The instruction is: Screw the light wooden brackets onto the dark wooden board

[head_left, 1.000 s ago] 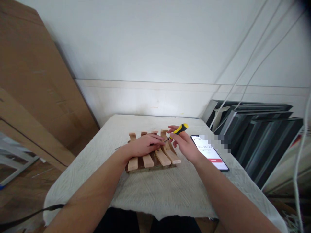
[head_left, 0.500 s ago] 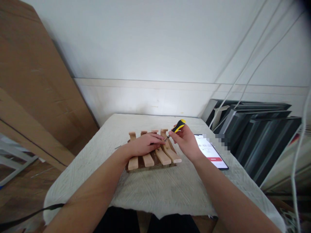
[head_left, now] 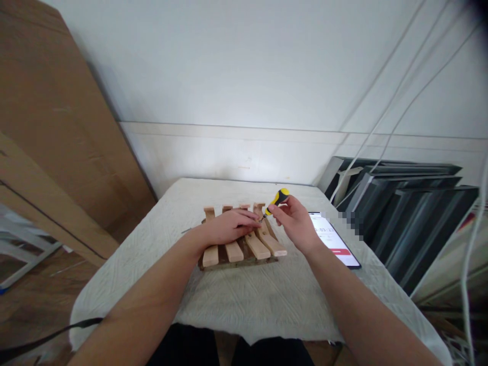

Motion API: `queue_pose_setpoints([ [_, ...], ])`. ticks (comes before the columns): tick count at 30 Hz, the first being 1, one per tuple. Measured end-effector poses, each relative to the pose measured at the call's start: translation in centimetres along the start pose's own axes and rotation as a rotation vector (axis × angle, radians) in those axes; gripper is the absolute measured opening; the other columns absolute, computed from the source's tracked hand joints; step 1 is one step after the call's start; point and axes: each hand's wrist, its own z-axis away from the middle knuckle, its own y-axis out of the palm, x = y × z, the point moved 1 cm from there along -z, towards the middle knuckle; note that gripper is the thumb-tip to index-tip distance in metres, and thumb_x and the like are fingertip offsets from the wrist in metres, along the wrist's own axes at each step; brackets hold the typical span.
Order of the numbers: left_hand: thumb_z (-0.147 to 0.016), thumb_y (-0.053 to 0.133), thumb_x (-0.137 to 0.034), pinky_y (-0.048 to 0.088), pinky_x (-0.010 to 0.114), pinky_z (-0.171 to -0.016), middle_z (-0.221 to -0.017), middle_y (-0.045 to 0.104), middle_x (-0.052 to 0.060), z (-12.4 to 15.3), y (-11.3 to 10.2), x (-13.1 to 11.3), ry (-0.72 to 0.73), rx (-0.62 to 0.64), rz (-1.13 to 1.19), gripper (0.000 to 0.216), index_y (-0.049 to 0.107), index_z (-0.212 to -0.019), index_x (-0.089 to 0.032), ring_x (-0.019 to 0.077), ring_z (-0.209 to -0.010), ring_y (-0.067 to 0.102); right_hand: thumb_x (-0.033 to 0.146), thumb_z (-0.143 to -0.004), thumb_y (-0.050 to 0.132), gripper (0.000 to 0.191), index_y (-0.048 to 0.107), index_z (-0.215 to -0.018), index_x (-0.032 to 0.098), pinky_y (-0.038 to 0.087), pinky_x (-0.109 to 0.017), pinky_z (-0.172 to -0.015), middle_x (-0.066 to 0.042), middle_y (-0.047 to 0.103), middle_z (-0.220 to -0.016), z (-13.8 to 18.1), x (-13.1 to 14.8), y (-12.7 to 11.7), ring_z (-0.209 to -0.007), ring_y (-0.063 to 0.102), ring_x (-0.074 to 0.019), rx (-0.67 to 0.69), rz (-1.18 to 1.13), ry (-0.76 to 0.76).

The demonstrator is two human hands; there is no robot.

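Observation:
A small wooden rack of several pale slats on dark crosspieces lies on the white cloth-covered table. My left hand rests flat on top of the slats, fingers stretched toward the right. My right hand is closed around a short yellow-and-black screwdriver, its tip pointing down-left at the rack beside my left fingertips.
A phone with a lit screen lies on the table right of the rack. Large cardboard sheets lean on the wall at left. Dark framed panels are stacked at right. White cables hang down on the right.
My right hand has turned and shifted slightly left, bringing the screwdriver handle more upright and closer to the rack. The left hand has stayed on the slats.

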Motion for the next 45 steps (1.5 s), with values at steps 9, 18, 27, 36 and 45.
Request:
queue_pose_setpoints([
  [9, -0.093, 0.044, -0.014, 0.037, 0.034, -0.107, -0.130, 0.058, 0.006, 0.0, -0.2, -0.3, -0.021, 0.025, -0.028, 0.030, 0.066, -0.113, -0.019, 0.0184, -0.124, 0.050, 0.038, -0.079, 0.058, 0.033, 0.061, -0.106, 0.019, 0.045, -0.031, -0.061, -0.004, 0.064, -0.093, 0.3, 0.7, 0.2, -0.062, 0.051, -0.0130, 0.002, -0.098, 0.017],
  [18, -0.094, 0.041, -0.016, 0.038, 0.034, -0.105, -0.131, 0.056, 0.008, 0.0, -0.2, -0.4, -0.003, 0.033, -0.029, 0.031, 0.065, -0.115, -0.017, 0.0190, -0.122, 0.051, 0.050, -0.075, 0.064, 0.033, 0.054, -0.083, 0.020, 0.042, -0.030, -0.056, -0.002, 0.059, -0.074, 0.1, 0.5, -0.1, -0.062, 0.053, -0.0148, -0.027, 0.155, -0.015],
  [27, -0.092, 0.044, -0.017, 0.036, 0.033, -0.106, -0.129, 0.058, 0.003, 0.0, -0.3, -0.3, -0.029, 0.019, 0.017, 0.030, 0.066, -0.113, -0.021, 0.0191, -0.123, 0.050, 0.041, -0.079, 0.057, 0.035, 0.056, -0.108, 0.021, 0.044, -0.029, -0.055, 0.001, 0.056, -0.077, 0.6, 1.1, 0.5, -0.058, 0.050, -0.0123, 0.012, -0.130, 0.013],
  [36, -0.094, 0.044, -0.017, 0.036, 0.033, -0.107, -0.126, 0.060, 0.007, 0.0, -0.3, -0.3, 0.002, 0.034, 0.005, 0.028, 0.066, -0.109, -0.018, 0.0181, -0.124, 0.049, 0.048, -0.076, 0.062, 0.030, 0.056, -0.083, 0.020, 0.043, -0.031, -0.061, -0.002, 0.057, -0.075, 0.2, 0.9, 0.2, -0.067, 0.051, -0.0156, -0.057, 0.131, -0.074],
  [45, -0.095, 0.042, -0.018, 0.037, 0.032, -0.106, -0.131, 0.057, 0.006, 0.0, -0.2, -0.2, -0.012, 0.023, 0.005, 0.030, 0.064, -0.115, -0.019, 0.0171, -0.122, 0.051, 0.041, -0.084, 0.049, 0.033, 0.053, -0.111, 0.023, 0.043, -0.029, -0.056, -0.003, 0.058, -0.093, 0.6, 1.0, 0.4, -0.061, 0.049, -0.0121, 0.012, -0.115, -0.045],
])
